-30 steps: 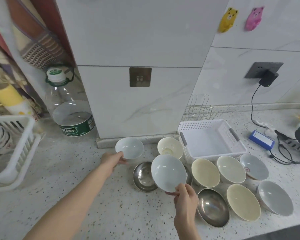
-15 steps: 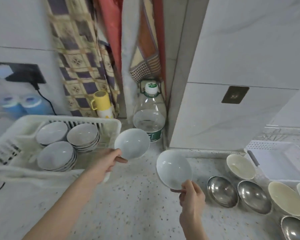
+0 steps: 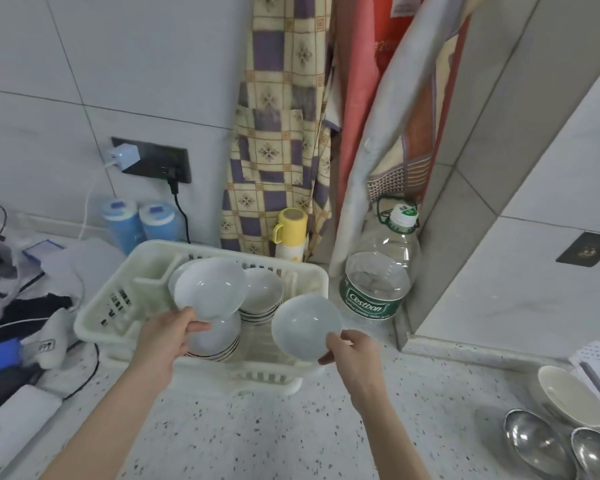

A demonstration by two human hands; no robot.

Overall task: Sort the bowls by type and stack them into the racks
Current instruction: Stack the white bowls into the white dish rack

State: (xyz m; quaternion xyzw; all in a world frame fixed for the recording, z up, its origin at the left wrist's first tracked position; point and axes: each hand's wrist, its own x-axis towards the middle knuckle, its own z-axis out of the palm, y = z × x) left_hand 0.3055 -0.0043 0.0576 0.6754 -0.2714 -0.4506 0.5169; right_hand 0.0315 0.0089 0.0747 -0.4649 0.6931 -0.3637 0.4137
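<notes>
Two white bowls held over the white rack, one per hand.
Left hand (image 3: 168, 336) fingers pinching rim of left bowl (image 3: 210, 288), above stacked bowls (image 3: 219, 337) in rack (image 3: 97, 317). Right hand (image 3: 355, 351) fingers clamped on lower edge of right bowl (image 3: 305, 325), tilted, over rack's right end. Cream bowl (image 3: 568, 393) and steel bowls (image 3: 534, 441) sitting on tabletop (image 3: 291, 438) far right.

Stacked bowls (image 3: 260, 292) crowd the rack (image 3: 94, 317); its front-right corner lies bare; a water bottle (image 3: 378, 271) blocks its right side.
</notes>
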